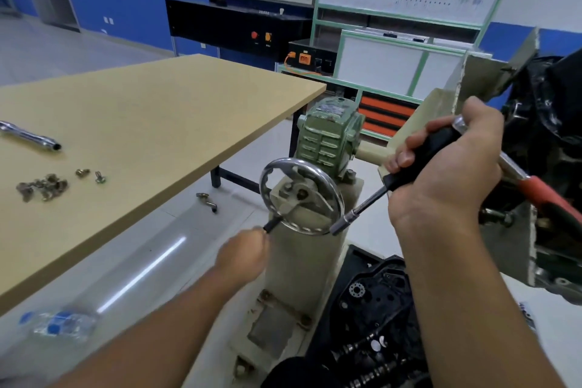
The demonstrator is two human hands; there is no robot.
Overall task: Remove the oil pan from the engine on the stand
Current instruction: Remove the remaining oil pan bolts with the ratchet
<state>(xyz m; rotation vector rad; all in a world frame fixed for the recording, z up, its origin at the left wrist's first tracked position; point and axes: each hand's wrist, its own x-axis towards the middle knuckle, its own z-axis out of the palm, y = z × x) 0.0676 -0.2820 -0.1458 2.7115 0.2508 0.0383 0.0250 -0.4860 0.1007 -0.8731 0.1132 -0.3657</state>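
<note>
My forearms are filling the bottom of the head view, both reaching forward over the stand's base. Right hand is sitting high, wrist bent back, fingers wrapped tight around the black grip of a nut driver; its shaft is pointing down-left with the socket tip just beside the handwheel rim. The same fist is also pinning a chrome ratchet with an orange handle, running off to the right toward the engine.

Left hand is lower, fingers curled around the small black crank knob at the handwheel's lower-left edge.

Engine is hanging at the right frame edge on the stand's plate, dark and partly cropped; I can't pick the oil pan out from this angle.

Green gearbox is sitting atop the beige column, tight against the table corner. Open floor is lying between table edge and column. On the table: a chrome extension bar and a bolt pile, well left. A plastic bottle is lying on the floor, lower left; black engine parts are crowding the floor under my right arm.
</note>
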